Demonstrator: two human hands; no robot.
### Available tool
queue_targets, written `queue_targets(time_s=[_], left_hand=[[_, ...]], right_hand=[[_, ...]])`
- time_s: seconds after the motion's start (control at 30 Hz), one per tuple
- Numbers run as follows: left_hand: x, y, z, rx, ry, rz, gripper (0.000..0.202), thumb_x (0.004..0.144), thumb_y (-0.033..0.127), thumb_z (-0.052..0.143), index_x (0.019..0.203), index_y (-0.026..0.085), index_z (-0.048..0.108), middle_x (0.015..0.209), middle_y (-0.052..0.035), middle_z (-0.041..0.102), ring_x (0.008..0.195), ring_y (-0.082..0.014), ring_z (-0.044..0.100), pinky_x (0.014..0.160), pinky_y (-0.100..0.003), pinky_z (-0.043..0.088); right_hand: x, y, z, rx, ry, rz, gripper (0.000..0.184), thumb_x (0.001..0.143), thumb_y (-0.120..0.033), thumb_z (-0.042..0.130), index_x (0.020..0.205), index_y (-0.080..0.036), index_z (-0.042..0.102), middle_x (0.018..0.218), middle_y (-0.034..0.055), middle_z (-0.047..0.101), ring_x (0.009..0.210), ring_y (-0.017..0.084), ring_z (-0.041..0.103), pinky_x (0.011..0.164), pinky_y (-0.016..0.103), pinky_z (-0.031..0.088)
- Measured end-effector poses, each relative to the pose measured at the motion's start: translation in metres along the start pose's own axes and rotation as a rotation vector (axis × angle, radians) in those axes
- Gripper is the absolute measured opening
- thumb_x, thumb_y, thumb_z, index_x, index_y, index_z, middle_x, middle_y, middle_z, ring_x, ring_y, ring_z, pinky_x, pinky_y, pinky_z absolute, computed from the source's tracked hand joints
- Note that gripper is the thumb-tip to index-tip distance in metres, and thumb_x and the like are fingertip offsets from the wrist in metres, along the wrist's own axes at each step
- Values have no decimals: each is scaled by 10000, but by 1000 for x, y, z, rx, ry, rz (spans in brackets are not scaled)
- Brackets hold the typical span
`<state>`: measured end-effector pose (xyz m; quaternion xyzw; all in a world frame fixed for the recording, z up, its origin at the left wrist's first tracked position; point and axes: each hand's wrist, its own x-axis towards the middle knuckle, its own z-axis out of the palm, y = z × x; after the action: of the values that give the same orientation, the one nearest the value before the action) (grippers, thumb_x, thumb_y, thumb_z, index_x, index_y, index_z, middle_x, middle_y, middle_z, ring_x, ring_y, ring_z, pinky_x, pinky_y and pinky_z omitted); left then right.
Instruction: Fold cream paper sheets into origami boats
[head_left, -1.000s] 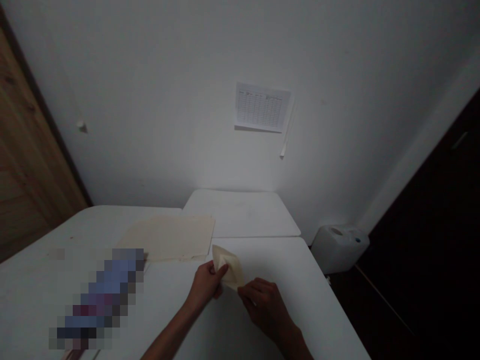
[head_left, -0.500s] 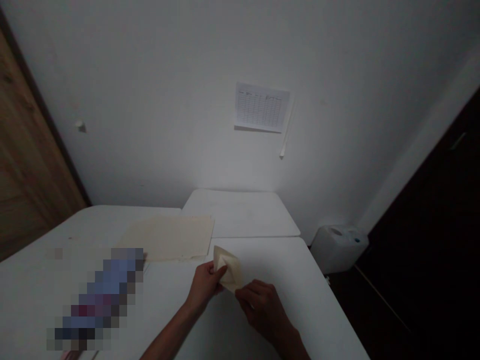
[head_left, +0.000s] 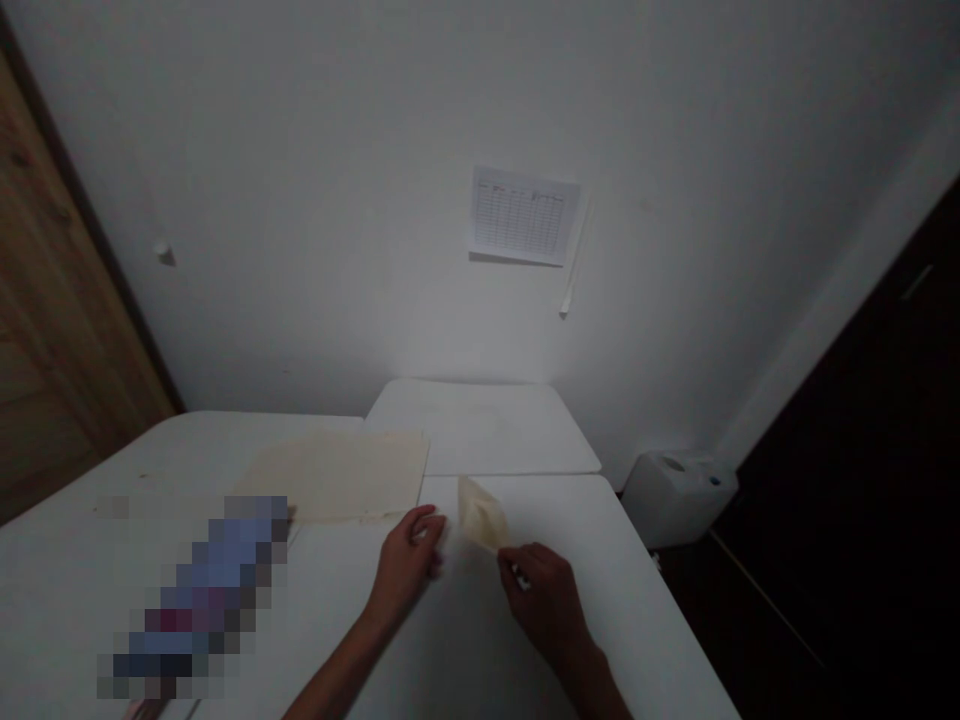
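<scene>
A small cream-coloured folded paper is held above the white table, slightly blurred by motion. My right hand pinches its lower right corner between thumb and fingertips. To the left of the paper, and apart from it, my left hand has its fingers loosely curled, with a gap between thumb and forefinger and nothing seen in it. Behind my left hand a large flat cream sheet lies on the table.
The white table meets a smaller white top by the wall. At the left lies a pixelated blue and purple area, its content hidden. A printed sheet hangs on the wall. A white plastic container stands right of the table.
My left hand has let go of the folded paper and drawn slightly away. My right hand has carried the paper a little up and to the right.
</scene>
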<state>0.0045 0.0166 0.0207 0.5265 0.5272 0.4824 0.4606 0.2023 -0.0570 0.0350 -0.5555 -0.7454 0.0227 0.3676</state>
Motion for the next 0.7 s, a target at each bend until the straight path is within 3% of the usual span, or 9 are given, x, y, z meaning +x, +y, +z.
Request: queue_targets(time_s=[0.03,0.13,0.23,0.37,0.53,0.7], left_hand=[[2,1,-6,73,30,52,479,771,522,553,1078,155,566,774,-39,682,492,-164,611,420,-259,470],[13,0,-28,424,139,202,397,790,475,519,1021,171,629,648,-16,644,611,-214,651,612,-321,525],[26,-7,-47,610,240,301,411,811,435,452,1046,146,626,875,-91,688,766,-243,661,754,-373,524],[40,-17,-60,830,281,528,429,831,399,423,1070,98,612,1127,-168,636,1085,-302,565,964,-421,434],[49,-23,-65,1090,241,530,443,838,368,453,1142,72,580,1284,-199,551,1191,-315,505,1027,-430,377],[51,-28,-67,1196,191,464,457,856,388,474,1187,82,553,1297,-190,555,1199,-294,512,1021,-407,372]], right_hand=[[1,7,-2,-14,2,24,212,904,-181,483,838,-198,684,738,41,671,701,162,602,691,247,422],[3,31,-9,-80,44,90,225,900,-216,485,880,-180,706,781,63,695,694,169,618,707,255,438],[6,55,-16,-145,69,160,254,899,-246,471,911,-172,714,826,71,713,716,173,638,713,249,448],[13,78,-25,-192,78,267,273,891,-269,459,918,-181,716,853,65,726,726,173,655,724,241,444],[20,93,-33,-265,66,349,276,888,-291,454,947,-200,708,867,51,730,705,172,660,691,243,427],[20,99,-38,-316,29,404,280,874,-308,479,1042,-216,683,876,38,729,742,182,666,654,247,401]])
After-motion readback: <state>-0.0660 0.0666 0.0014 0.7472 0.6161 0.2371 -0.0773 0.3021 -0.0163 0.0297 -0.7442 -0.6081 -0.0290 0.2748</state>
